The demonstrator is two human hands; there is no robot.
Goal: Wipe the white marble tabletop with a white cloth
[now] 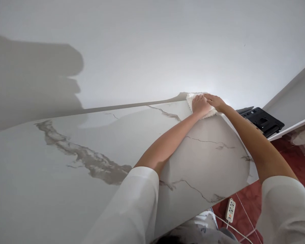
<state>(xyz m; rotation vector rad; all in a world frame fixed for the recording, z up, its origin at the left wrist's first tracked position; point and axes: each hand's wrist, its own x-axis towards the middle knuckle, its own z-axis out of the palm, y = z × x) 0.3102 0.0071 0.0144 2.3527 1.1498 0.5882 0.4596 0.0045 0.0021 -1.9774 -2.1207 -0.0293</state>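
Observation:
A white cloth [211,113] with a scalloped edge lies at the far right corner of a white marble-patterned tabletop [139,135], close to the wall. My left hand [201,104] presses down on it, fingers bent over the fabric. From the right, my right hand [215,101] holds the cloth too, its fingers reaching to the left hand so that the two touch. Both arms are stretched forward over the table. The cloth's underside and the fingertips beneath the hands are partly hidden.
The white wall [152,51] runs along the table's back edge. Right of the table sits a black plastic device [265,120]. Below, a white power strip [230,210] with a cord lies on the red tiled floor [246,200].

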